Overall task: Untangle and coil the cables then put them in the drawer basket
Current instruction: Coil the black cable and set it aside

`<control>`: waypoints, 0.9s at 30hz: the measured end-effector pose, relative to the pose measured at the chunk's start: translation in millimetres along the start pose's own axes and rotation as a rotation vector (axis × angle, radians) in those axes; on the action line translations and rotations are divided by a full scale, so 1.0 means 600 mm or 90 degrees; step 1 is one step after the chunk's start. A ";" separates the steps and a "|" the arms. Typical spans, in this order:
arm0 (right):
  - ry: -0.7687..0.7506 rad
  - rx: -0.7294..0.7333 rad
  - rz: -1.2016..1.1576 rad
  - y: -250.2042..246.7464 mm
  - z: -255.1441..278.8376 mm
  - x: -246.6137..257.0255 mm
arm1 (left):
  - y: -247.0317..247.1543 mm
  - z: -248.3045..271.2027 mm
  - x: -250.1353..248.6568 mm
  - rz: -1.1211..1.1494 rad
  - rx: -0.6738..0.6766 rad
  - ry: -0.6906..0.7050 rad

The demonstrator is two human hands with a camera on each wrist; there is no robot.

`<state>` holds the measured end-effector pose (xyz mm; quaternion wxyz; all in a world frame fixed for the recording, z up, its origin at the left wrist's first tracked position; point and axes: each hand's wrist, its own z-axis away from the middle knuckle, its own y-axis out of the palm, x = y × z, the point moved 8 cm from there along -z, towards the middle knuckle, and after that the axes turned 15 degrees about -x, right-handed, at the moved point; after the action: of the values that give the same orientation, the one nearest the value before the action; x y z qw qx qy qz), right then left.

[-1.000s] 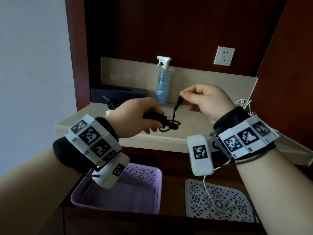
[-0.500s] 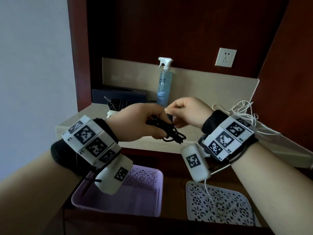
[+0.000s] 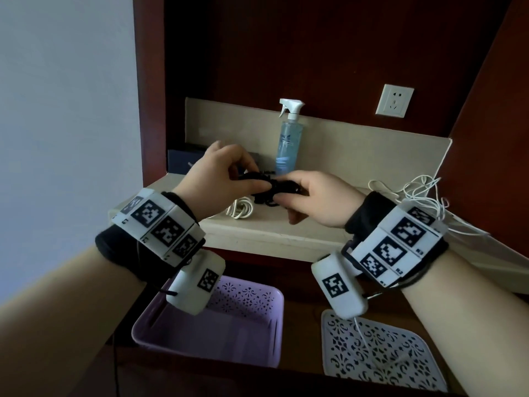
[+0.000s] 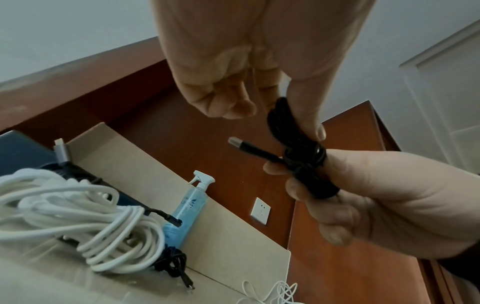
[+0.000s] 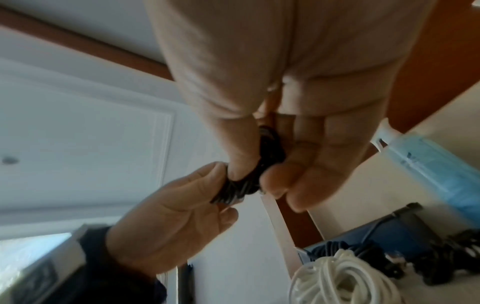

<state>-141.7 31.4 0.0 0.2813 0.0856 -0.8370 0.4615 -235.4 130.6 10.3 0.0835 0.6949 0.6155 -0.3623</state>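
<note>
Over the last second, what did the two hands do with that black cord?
The right hand, which held the black cable's plug end raised and apart, came in to the left hand. Loose loops then hung under the left hand; now both hands pinch one tight bundle, one plug poking out. The spray bottle, white cable coil and purple basket stayed put.

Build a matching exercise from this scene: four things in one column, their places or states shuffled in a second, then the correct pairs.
Things:
1. black cable
2. thick white cable
3. spray bottle
4. purple basket

Places:
A. coiled on the counter
B. below the counter edge, nothing visible inside
C. bundled between the left hand and right hand
D. upright against the back panel

Pairs: 1-C, 2-A, 3-D, 4-B
</note>
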 end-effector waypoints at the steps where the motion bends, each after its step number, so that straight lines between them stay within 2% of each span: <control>1: -0.025 -0.022 0.037 -0.004 -0.003 0.001 | 0.001 -0.002 0.001 -0.009 0.006 0.004; 6: -0.054 -0.084 0.048 -0.020 -0.015 0.006 | 0.010 -0.012 -0.007 -0.005 0.075 -0.005; 10: -0.093 -0.134 0.078 -0.038 -0.035 0.008 | 0.003 -0.033 -0.014 -0.103 0.131 0.029; 13: -0.094 -0.134 0.120 -0.035 -0.047 -0.004 | 0.009 -0.045 -0.006 -0.201 0.155 0.059; 17: -0.071 -0.112 0.206 -0.026 -0.053 -0.024 | 0.044 -0.048 0.018 -0.239 0.171 0.023; 21: 0.023 -0.008 0.329 -0.008 -0.069 -0.086 | 0.129 -0.051 0.031 -0.322 0.259 0.036; 23: 0.079 0.033 0.337 -0.003 -0.077 -0.128 | 0.182 -0.060 0.045 -0.369 0.307 0.025; 27: 0.179 0.010 0.248 -0.011 -0.107 -0.203 | 0.266 -0.095 0.091 -0.476 0.371 0.039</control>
<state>-13.0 66.4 -35.7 0.3001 -0.1408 -0.7864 0.5212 -67.6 169.7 -34.2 -0.2693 0.4308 0.6983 -0.5043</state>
